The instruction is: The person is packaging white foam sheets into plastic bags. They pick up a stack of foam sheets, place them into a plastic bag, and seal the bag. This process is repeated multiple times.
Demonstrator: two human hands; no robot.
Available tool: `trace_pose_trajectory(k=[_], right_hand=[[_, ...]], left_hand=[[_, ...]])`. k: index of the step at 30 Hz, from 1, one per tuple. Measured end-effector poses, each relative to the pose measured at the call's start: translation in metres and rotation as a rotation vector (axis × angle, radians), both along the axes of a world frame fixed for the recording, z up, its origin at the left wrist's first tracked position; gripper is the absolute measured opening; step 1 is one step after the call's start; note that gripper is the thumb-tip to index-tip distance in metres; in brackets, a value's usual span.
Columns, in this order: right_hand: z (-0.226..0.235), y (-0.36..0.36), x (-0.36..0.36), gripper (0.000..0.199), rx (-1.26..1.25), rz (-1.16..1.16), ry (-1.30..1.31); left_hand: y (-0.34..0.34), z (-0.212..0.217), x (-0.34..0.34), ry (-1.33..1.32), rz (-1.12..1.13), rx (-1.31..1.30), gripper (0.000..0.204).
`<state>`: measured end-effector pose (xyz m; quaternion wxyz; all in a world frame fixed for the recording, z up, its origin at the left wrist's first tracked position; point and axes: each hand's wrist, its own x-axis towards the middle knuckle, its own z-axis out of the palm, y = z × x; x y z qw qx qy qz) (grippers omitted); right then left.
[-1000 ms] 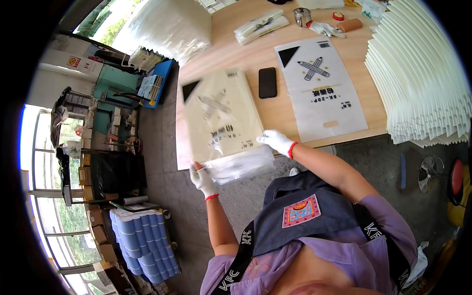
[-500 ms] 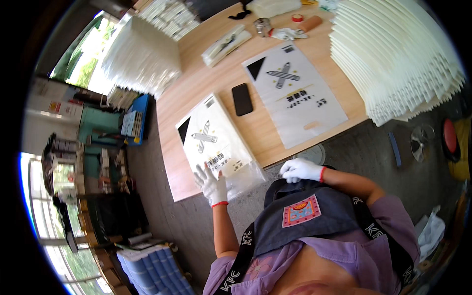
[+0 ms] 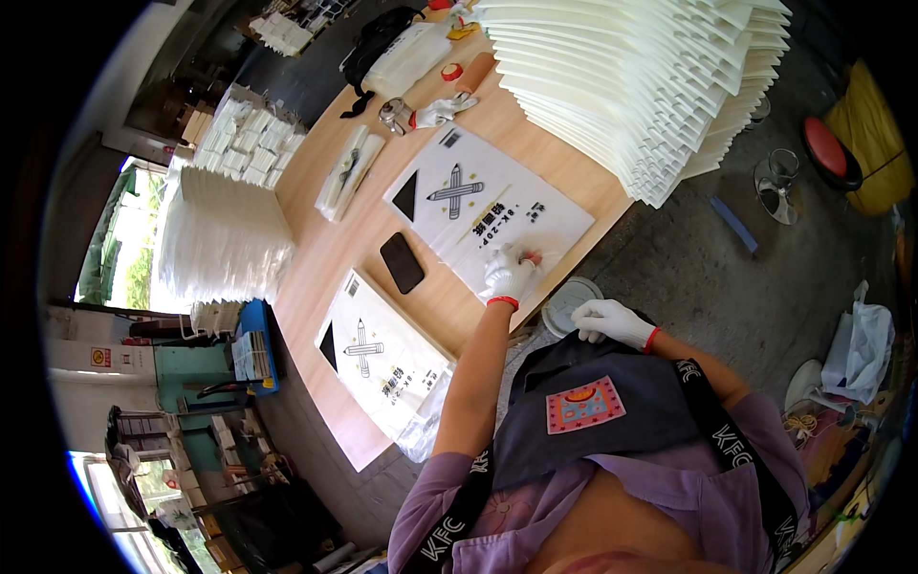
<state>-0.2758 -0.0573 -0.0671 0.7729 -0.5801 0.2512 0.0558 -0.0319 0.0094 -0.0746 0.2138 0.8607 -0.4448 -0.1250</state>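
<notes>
A wooden worktop (image 3: 335, 239) is holding two printed sheets (image 3: 488, 215) (image 3: 382, 359), a black phone (image 3: 402, 262) and tall white stacks (image 3: 631, 86).

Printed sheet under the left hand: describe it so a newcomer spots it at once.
Start at the long wooden table and find the tall fanned stack of white sheets at its right end. Just beside it lies a white printed sheet with a crossed-pencils drawing and a black corner triangle. Unlike its twin past the black phone, the gloved left hand presses its near edge.
</notes>
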Motion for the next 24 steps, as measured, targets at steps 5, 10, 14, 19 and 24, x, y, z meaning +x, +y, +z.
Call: trace_pose_trajectory(k=[5,10,14,19,24], right_hand=[[0.01,-0.017,0.018,0.022,-0.025,-0.048,-0.056],[0.022,-0.045,0.081,0.032,-0.148,-0.061,-0.138],[0.051,-0.054,0.137,0.043,-0.482,-0.056,0.173],[0.008,-0.051,0.157,0.044,-0.745,-0.18,-0.116],[-0.014,-0.083,0.107,0.053,-1.134,0.111,0.224]], left_hand=[[0.0,0.014,0.017,0.405,0.069,-0.089,0.022],[0.0,0.003,0.047,0.515,0.051,-0.224,0.022],[0.001,0.038,0.03,0.285,-0.043,-0.155,0.02],[-0.001,0.037,0.044,0.45,0.224,-0.431,0.016],[-0.008,0.069,0.09,1.268,0.146,-1.176,0.009]])
